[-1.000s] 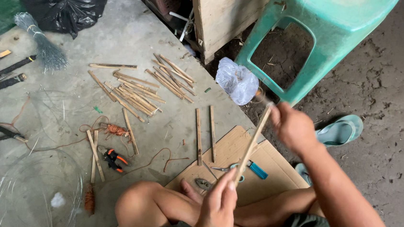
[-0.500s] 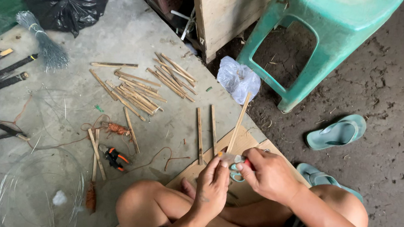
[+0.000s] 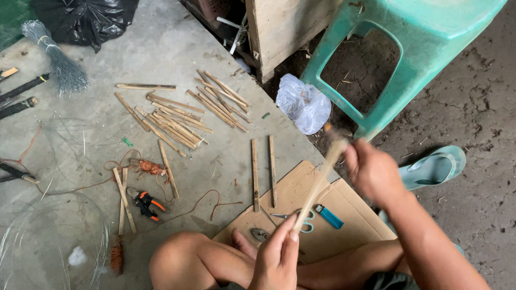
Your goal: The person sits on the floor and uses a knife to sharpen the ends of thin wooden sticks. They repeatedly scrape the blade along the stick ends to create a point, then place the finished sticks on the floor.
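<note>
Over the cardboard sheet on the floor, I see the bamboo stick lifted again — half a second ago both hands worked low by the scissors. Now the left hand pinches its lower end while the right hand has risen, fingers curled at the blurred top end. I judge a pulling or stripping stroke is underway — the stick slants upward between them.
</note>
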